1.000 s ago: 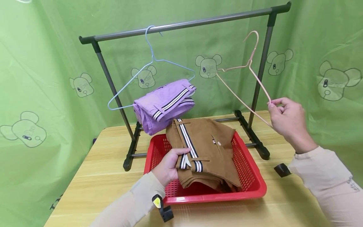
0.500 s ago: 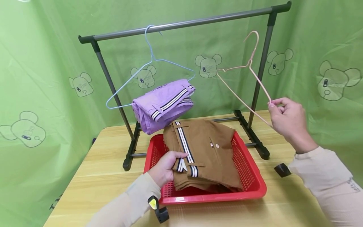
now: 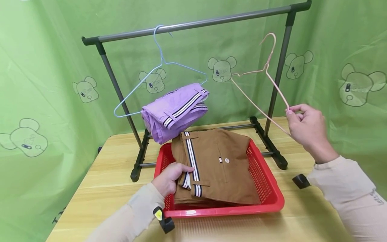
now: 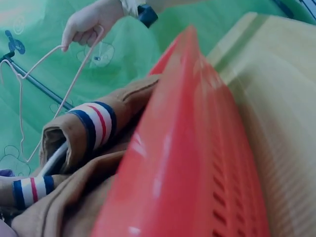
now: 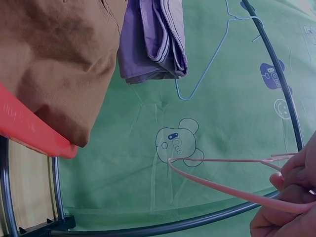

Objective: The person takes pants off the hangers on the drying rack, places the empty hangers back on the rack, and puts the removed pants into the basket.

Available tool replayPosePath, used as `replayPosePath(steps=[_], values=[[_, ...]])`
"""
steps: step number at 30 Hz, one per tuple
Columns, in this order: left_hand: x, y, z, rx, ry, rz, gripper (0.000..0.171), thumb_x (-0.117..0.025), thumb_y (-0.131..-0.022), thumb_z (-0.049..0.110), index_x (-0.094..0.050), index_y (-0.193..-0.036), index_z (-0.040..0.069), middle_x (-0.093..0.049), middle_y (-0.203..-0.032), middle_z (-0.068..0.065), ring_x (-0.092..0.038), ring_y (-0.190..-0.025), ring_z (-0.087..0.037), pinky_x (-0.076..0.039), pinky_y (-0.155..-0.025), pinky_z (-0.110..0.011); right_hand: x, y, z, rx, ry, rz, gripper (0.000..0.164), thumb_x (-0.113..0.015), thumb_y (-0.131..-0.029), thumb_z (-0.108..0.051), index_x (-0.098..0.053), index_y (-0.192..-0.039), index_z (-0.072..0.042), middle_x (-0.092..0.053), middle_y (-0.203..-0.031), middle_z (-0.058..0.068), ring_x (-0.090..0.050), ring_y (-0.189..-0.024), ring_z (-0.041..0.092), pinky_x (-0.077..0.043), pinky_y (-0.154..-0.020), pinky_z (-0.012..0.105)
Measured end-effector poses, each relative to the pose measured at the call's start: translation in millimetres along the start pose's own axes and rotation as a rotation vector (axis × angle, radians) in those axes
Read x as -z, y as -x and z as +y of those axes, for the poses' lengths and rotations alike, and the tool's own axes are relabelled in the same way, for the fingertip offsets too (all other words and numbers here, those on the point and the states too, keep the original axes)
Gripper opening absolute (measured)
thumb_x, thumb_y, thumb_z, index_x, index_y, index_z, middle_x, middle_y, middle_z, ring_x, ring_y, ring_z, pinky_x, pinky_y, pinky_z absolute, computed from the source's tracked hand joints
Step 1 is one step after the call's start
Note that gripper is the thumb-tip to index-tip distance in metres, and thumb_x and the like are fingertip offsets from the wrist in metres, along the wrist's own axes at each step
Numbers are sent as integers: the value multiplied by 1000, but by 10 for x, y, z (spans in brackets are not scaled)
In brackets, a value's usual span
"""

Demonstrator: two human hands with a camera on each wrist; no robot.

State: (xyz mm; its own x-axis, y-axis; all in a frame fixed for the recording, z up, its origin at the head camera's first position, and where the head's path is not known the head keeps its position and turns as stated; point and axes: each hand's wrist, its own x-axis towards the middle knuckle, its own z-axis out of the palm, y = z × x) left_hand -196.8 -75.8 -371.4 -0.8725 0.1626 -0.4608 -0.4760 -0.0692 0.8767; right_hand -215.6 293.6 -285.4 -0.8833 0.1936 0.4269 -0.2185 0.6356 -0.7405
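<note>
Brown trousers (image 3: pixel 239 181), folded, lie in the red perforated basket (image 3: pixel 222 211). Their striped waistband and button face up. My left hand (image 3: pixel 168 176) grips the waistband at its left end, thumb on top and the other fingers hidden beneath the cloth. Off to the right, my right hand (image 3: pixel 308 129) pinches the lower right corner of a pink wire hanger (image 3: pixel 277 88). This hanger is held in the air with its hook up, below the rack bar. In the right wrist view the fingers (image 5: pixel 296 170) curl round the hanger's wire.
Behind the basket stands a dark metal rack (image 3: pixel 211 23) on the wooden table (image 3: pixel 112 174). From its bar hangs a blue hanger (image 3: pixel 160 50) with folded purple trousers (image 3: pixel 169 114) over the lower wire. A green curtain (image 3: pixel 187 13) with bear prints surrounds the table.
My left hand has moved left and slightly down, drawing the trousers' waistband with it, so the cloth lies flatter in the basket. The right hand and pink hanger have stayed in place.
</note>
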Motion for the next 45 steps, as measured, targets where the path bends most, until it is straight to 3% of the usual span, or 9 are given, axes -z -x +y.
replayPosePath(steps=[9, 14, 22, 27, 31, 34, 37, 40, 45], values=[[54, 9, 16, -62, -44, 101, 49, -66, -86, 4, -40, -126, -4, -65, -101, -15, -67, -84, -23, -53, -85, -44, -7, -3, -22, 0, 0, 0, 35, -46, -102, -27, -58, -117, 2, -48, -58, 2, -37, -44, 13, -30, -34, 29], [71, 13, 2, -110, -97, 135, 59, -68, -85, 4, -34, -133, -5, -59, -113, -20, -62, -99, -29, -46, -96, -47, -8, -2, -9, -3, -7, -8, 35, -45, -102, -27, -58, -118, 2, -48, -59, 2, -37, -44, 13, -30, -35, 29], [104, 33, 18, -162, -227, 243, 84, -71, -84, 12, -16, -144, -9, -31, -143, -28, -29, -134, -42, -17, -112, -58, -24, -3, 4, -2, -8, -9, 34, -46, -102, -25, -57, -117, 2, -49, -60, 3, -38, -45, 13, -31, -35, 29], [80, 69, 39, -215, -339, 285, 86, -71, -85, 17, -16, -148, -3, -25, -150, -27, -25, -137, -44, -19, -110, -61, -34, -8, 12, -4, -11, -11, 34, -46, -102, -26, -57, -117, 2, -49, -60, 3, -38, -44, 13, -31, -35, 29], [-7, 104, 66, -309, -467, 324, 88, -73, -84, 19, -18, -150, -3, -20, -154, -26, -20, -140, -42, -19, -112, -57, -39, -9, 18, -3, -12, -14, 34, -46, -102, -26, -57, -118, 2, -50, -59, 3, -39, -44, 13, -32, -35, 29], [-93, 126, 90, -400, -618, 359, 85, -75, -83, 22, -27, -149, -1, -16, -156, -23, -13, -143, -40, -17, -113, -55, -36, -6, 19, -1, -11, -13, 34, -46, -102, -26, -57, -117, 2, -49, -59, 3, -38, -44, 13, -32, -35, 29], [-178, 144, 111, -486, -800, 321, 72, -74, -84, 26, -41, -143, 1, -23, -155, -19, -13, -143, -42, -15, -113, -57, -34, -5, 15, 3, -10, -7, 33, -46, -102, -25, -58, -116, 2, -49, -59, 3, -38, -45, 13, -31, -35, 29], [-267, 146, 114, -520, -978, 206, 62, -71, -86, 31, -50, -137, 3, -29, -154, -15, -12, -143, -44, -11, -112, -60, -32, -2, 7, 3, -11, -4, 32, -46, -102, -25, -58, -116, 2, -48, -59, 3, -38, -45, 13, -31, -35, 29], [-423, 101, 79, -449, -1273, 10, 67, -68, -87, 44, -48, -141, 11, -27, -157, -8, -11, -144, -41, -4, -111, -62, -30, 9, 4, -3, -7, -13, 34, -46, -102, -25, -58, -117, 2, -50, -61, 4, -39, -45, 13, -32, -35, 29]])
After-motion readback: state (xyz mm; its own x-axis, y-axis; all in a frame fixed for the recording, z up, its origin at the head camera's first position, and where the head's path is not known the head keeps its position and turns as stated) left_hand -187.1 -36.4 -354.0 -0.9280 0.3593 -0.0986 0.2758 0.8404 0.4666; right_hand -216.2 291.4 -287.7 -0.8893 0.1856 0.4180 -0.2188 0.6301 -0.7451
